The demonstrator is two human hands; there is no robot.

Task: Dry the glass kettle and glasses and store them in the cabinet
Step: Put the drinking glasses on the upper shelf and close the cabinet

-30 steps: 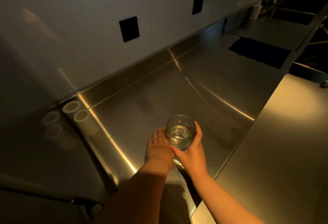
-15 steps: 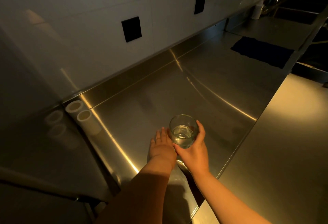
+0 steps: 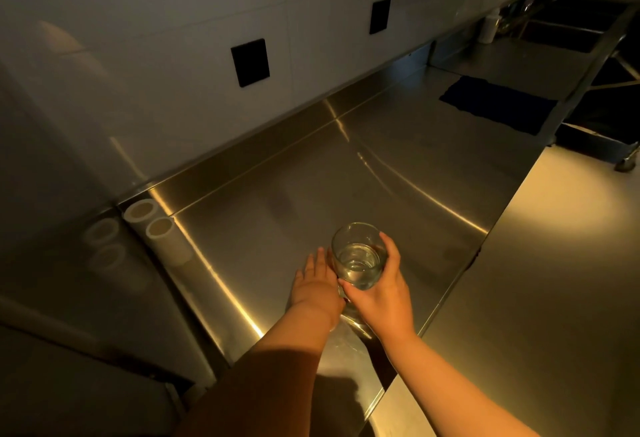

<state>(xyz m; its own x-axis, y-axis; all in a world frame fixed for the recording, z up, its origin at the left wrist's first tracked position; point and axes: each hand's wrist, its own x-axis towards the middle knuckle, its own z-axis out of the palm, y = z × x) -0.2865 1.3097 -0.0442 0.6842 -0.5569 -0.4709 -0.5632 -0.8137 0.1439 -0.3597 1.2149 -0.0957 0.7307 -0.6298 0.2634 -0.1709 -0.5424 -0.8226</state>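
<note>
One steel counter [image 3: 346, 173] fills the view. Both hands meet near its front edge: the left hand [image 3: 317, 286] lies flat, fingers straight, against the side of a clear, round-bellied glass [image 3: 358, 256], which the right hand [image 3: 382, 294] grips upright, fingers curled round its wall.

Ahead of you, the steel bench [image 3: 346, 166] lies open to the backsplash. At your left, two white tubes [image 3: 157, 228] stand against the corner. Far right, a dark cloth [image 3: 498, 104] lies flat, well apart from them.
</note>
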